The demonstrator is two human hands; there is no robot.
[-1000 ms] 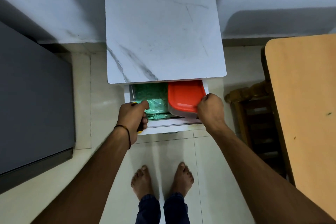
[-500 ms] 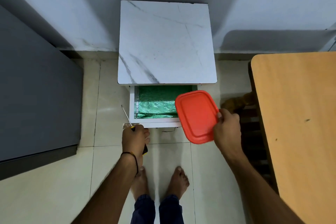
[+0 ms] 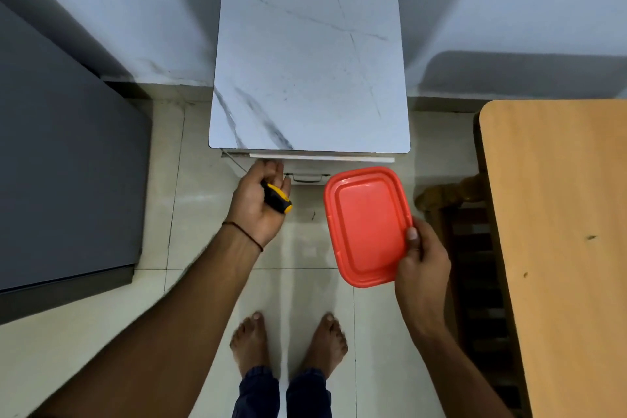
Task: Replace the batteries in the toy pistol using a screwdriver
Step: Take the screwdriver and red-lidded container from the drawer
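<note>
Screwdriver (image 3: 276, 199) sits in the left hand (image 3: 259, 204), just in front of the cabinet's (image 3: 308, 68) left front corner. The fingers curl round its black-and-yellow handle and cover most of it. The thin metal shaft runs up toward that corner, blurred, and its tip cannot be made out.

The right hand (image 3: 422, 258) grips a red box (image 3: 366, 224) by its near right edge, in front of the cabinet's right half. The thumb lies on the lid and the fingers are hidden underneath. Only the lid shows: smooth plastic, a rounded rectangle with a stepped rim. The body and contents cannot be seen.

The cabinet's top is a square matt board, white with grey marble veins. It overhangs the front, so only a thin white strip of drawer (image 3: 322, 158) and a small handle show.

Right of the cabinet a pale wooden tabletop (image 3: 559, 231) with a rounded corner is cut off by the frame; a dark carved chair (image 3: 458, 193) is partly hidden under it. Left of the cabinet a flat grey surface (image 3: 61, 163), also cut off, cannot be identified. Bare feet (image 3: 251, 346) stand on the glossy tiled floor (image 3: 203, 248) in front of the cabinet.
</note>
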